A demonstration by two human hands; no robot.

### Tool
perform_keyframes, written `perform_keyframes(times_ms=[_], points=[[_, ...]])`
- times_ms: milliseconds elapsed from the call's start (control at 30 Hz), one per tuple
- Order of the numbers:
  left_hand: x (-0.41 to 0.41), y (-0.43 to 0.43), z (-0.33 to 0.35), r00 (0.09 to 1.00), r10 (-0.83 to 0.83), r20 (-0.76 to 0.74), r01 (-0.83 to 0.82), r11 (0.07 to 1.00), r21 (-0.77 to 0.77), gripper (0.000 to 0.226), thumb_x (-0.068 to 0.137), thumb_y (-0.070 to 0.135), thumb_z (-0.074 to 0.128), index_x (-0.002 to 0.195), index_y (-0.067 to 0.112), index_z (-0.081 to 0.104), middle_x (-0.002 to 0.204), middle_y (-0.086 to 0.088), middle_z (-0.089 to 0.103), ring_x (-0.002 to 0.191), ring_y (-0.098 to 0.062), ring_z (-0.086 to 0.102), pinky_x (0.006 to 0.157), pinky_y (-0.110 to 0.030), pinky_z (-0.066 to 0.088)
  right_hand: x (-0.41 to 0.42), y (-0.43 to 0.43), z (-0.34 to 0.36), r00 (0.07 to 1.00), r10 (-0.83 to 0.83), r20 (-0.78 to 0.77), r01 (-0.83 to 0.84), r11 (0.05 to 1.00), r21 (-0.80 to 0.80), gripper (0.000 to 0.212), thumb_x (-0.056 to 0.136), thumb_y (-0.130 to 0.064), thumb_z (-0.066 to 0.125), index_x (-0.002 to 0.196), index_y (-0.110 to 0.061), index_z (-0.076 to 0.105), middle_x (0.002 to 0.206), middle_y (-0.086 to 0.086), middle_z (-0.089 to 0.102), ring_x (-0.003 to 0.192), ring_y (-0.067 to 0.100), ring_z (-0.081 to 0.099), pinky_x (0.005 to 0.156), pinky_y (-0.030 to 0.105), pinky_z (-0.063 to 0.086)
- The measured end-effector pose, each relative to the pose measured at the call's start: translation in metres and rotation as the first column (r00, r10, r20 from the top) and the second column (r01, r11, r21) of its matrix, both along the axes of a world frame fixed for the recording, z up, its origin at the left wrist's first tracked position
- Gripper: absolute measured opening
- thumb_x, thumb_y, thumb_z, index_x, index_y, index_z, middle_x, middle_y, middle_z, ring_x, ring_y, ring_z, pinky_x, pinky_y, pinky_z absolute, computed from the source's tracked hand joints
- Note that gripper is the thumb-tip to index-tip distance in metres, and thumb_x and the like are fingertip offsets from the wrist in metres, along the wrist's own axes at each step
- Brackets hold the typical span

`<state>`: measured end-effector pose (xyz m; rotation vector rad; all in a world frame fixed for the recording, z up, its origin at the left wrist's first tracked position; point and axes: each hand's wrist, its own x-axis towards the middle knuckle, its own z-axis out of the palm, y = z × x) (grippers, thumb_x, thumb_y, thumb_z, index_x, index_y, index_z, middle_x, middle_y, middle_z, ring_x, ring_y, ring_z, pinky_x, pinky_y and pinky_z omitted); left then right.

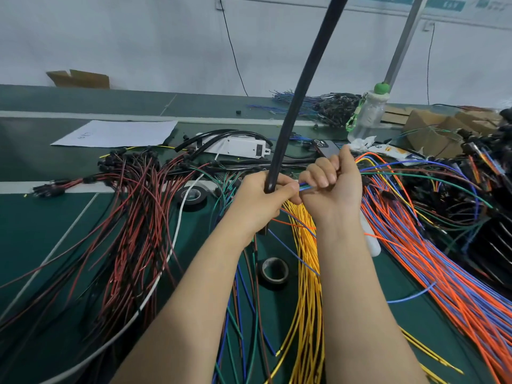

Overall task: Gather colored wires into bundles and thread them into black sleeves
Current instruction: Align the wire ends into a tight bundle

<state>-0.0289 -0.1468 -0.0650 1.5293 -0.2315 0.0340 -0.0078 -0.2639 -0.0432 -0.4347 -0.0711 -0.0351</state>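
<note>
Green bench (41,231) is strewn with loose wires: red-black heap (130,217) left, yellow strands (307,286) centre, orange-blue mass (443,273) right. Long black sleeve (304,79) is gripped near its lower end by the left hand (260,200), rising steeply. Thin wire bundle (306,187) is clenched in the right hand (332,184), just beside the sleeve's end.

A green counter (41,231) carries a sheet of white paper (116,133) at the back left and a white plastic box (235,146) near the middle. One roll of black tape (194,205) lies farther off, another tape roll (271,285) nearer. A clear bottle (367,117) with a green cap stands beside cardboard boxes (432,126).
</note>
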Motion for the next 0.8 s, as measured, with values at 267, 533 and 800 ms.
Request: perform_keyframes(times_ms=[267,533,800], points=[[0.000,0.008,0.003,0.982,-0.092,-0.165,0.057,0.977,-0.206,0.014,0.090,0.001,0.057,0.077,0.007,0.061,0.053,0.001,0.061,0.034,-0.001,0.030,0.036,-0.012,0.026,-0.002,-0.004,0.002,0.994,0.041,0.104,-0.051,0.994,0.096,0.061,0.099,-0.042,0.037,0.043,-0.018,0.037,0.038,-0.006,0.024,0.033,0.006,0.014,0.037,0.017,0.014],[-0.001,0.014,-0.003,0.926,-0.345,-0.152,0.210,0.808,-0.551,0.019,0.084,0.020,0.055,0.097,0.010,0.064,0.067,0.001,0.066,0.034,0.001,0.028,0.037,-0.009,0.026,-0.005,0.004,0.006,0.996,-0.043,0.078,0.022,0.967,0.253,0.063,0.102,-0.042,0.032,0.044,-0.017,0.034,0.037,-0.006,0.020,0.027,0.009,0.014,0.031,0.020,0.013],[-0.003,0.005,-0.005,0.931,-0.356,-0.080,0.229,0.741,-0.631,0.016,0.078,0.019,0.057,0.082,0.015,0.072,0.064,0.003,0.062,0.034,0.001,0.029,0.037,-0.008,0.026,-0.007,0.014,0.011,0.992,0.059,0.112,-0.088,0.958,0.274,0.061,0.102,-0.038,0.034,0.046,-0.015,0.036,0.035,-0.005,0.021,0.027,0.010,0.012,0.031,0.019,0.015]])
